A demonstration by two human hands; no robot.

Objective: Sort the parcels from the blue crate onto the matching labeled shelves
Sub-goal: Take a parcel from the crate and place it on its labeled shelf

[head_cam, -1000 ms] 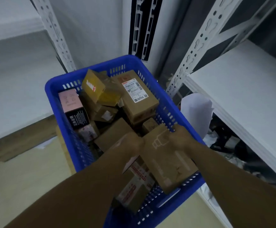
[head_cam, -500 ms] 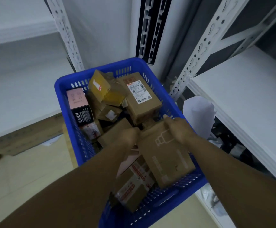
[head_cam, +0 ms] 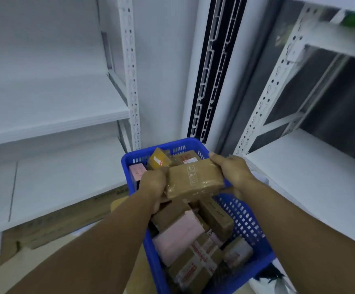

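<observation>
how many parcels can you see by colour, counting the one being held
brown parcels: 6, counting the held parcel
pink parcels: 2
yellow parcel: 1
total: 9 in plain view; more may be buried underneath
</observation>
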